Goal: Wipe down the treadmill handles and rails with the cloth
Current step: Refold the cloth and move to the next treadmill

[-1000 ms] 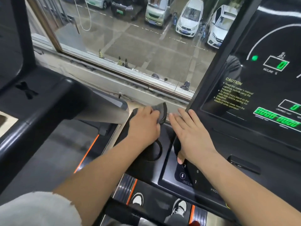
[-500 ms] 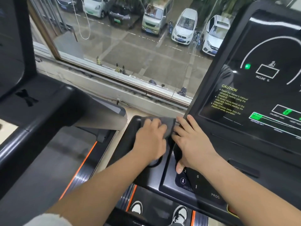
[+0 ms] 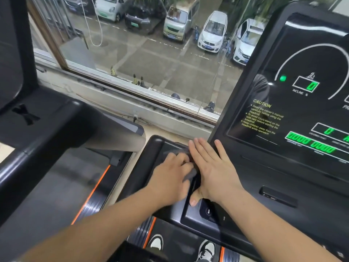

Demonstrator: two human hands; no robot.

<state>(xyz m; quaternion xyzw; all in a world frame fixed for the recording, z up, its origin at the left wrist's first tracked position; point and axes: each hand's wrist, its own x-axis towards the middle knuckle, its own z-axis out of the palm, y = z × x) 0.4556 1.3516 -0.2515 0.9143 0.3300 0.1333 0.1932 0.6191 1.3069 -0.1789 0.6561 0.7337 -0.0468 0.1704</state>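
The left hand (image 3: 170,176) curls round the soft grey cloth (image 3: 176,151). The right hand (image 3: 211,167), fingers flat, might bump the black buttons (image 3: 207,211).

Black treadmill console ledge (image 3: 151,156) with a grey cloth (image 3: 176,151) on it, right hand (image 3: 213,173) flat alongside.

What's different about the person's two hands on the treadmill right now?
The left hand has curled fingers on the grey cloth; the right hand lies flat with straight fingers, gripping nothing. The left hand looks blurred, the right hand sharp. The right hand's fingertips reach farther toward the window than the left hand's. Both are bare and lie side by side on the black console.
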